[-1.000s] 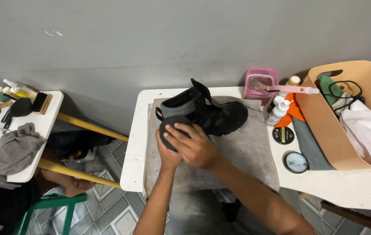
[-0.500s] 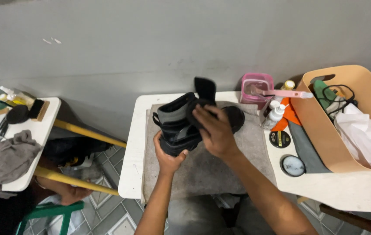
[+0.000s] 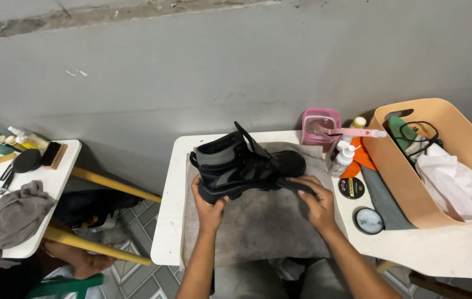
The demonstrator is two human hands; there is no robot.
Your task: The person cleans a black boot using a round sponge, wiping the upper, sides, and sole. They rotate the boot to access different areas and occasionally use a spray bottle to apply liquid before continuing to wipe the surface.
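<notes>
Here the black ankle boot [image 3: 245, 166] lies on its side on the grey cloth [image 3: 258, 227] over the white table [image 3: 424, 252]. The left hand [image 3: 208, 205] clasps its heel; the right hand [image 3: 316, 202] pinches a dark strip (a lace or strap, hard to tell) by the toe. The step looks like positioning the boot; steadying it would call for a firm heel hold.

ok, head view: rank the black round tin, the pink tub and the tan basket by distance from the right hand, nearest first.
From the right hand:
1. Black round tin, just to its right on the table.
2. Pink tub, behind it near the wall.
3. Tan basket, far right, by its near wall; close to the tub.
</notes>
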